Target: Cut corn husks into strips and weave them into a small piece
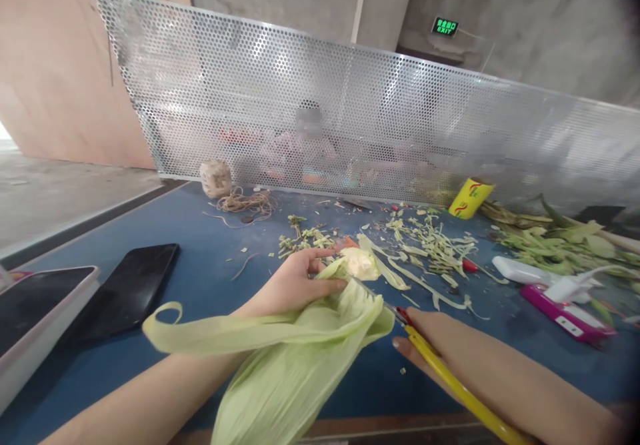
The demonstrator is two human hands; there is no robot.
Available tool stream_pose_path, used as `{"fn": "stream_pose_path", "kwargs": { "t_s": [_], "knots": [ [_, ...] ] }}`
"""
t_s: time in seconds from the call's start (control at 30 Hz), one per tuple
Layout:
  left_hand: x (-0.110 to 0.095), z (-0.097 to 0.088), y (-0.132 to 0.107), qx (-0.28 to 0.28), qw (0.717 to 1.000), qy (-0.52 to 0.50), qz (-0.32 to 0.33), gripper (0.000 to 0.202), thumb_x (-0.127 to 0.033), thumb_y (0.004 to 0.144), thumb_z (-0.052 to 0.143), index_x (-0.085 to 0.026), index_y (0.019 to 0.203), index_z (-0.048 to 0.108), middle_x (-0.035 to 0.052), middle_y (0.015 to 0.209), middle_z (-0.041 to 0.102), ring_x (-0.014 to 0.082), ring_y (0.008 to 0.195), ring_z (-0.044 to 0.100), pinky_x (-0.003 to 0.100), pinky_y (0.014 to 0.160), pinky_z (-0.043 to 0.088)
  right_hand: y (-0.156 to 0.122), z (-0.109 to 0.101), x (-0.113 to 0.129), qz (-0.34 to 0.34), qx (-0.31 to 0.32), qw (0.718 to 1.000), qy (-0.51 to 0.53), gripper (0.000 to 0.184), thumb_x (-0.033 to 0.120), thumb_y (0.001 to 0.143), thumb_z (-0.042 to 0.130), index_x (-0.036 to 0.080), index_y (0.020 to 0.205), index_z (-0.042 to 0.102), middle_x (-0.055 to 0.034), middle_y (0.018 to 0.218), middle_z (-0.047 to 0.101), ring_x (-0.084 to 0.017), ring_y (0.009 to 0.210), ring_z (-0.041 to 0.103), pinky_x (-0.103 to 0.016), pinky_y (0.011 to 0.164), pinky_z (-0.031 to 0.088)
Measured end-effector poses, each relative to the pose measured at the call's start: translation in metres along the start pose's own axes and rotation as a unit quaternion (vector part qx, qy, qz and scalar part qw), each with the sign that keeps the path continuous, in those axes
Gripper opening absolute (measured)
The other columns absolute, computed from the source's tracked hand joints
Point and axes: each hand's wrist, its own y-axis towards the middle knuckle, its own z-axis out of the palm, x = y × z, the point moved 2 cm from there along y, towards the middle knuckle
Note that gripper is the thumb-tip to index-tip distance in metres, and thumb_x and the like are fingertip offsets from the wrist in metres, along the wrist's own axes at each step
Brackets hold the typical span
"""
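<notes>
My left hand [295,281] is wrapped round a corn cob in pale green husk [300,351], gripping it near its cut stem end [361,263]. My right hand [435,345] holds a knife with a yellow handle [460,391]; its thin blade [375,295] lies against the husk just below the stem end. The hand's fingers are mostly hidden beneath the handle. Long husk leaves hang down toward me and curl to the left over my forearm.
Husk scraps and green trimmings [425,238] litter the blue table [210,258]. A black phone [127,291] and a tablet [35,298] lie at left. Twine [240,199], a yellow roll [470,198], a magenta device [565,305] and a perforated metal screen [350,111] stand beyond.
</notes>
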Motion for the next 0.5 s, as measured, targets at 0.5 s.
{"fn": "stream_pose_path", "kwargs": {
  "t_s": [0.5],
  "knots": [
    [0.003, 0.003, 0.008, 0.019, 0.992, -0.125, -0.011, 0.059, -0.025, 0.060, 0.071, -0.013, 0.114, 0.050, -0.0025, 0.063, 0.058, 0.0117, 0.056, 0.056, 0.023, 0.053, 0.042, 0.007, 0.023, -0.003, 0.071, -0.014, 0.997, 0.038, 0.035, 0.046, 0.080, 0.040, 0.020, 0.058, 0.044, -0.0011, 0.047, 0.050, -0.014, 0.044, 0.049, -0.023, 0.042, 0.023]
  ]
}}
